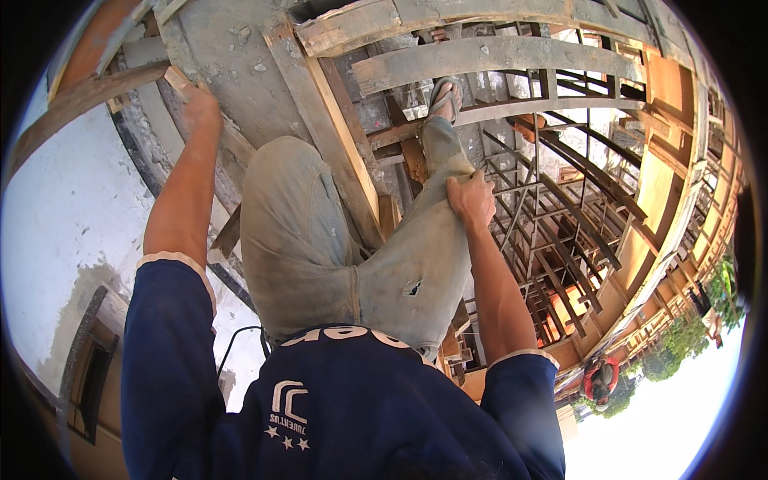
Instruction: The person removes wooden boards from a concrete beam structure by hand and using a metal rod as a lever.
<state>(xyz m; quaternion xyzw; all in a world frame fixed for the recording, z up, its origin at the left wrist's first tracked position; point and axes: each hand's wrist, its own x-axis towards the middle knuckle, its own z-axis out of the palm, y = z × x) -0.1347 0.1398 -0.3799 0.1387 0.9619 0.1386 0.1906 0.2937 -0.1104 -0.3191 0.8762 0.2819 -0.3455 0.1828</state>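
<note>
At the far left, the left hand (200,106) closes around a wooden batten (177,78), presumably stiff, light and best gripped by its edges, while farther right the right hand (474,200) rests on the jeans (404,260), its finger closure indiscernible.

The navy T-shirt (384,416) has short sleeves (172,328), each edged with a cream band (524,353). On its chest sit a white emblem (290,400) of curved, angular strokes, small white lettering and three white stars (287,438); larger pale characters (344,334) run along the far part of the shirt. The trousers (296,200) are faded, greyish-blue denim, with a small frayed hole (413,287) in the right thigh. A grey thong sandal (449,98) is worn on the right foot, at the far end.
</note>
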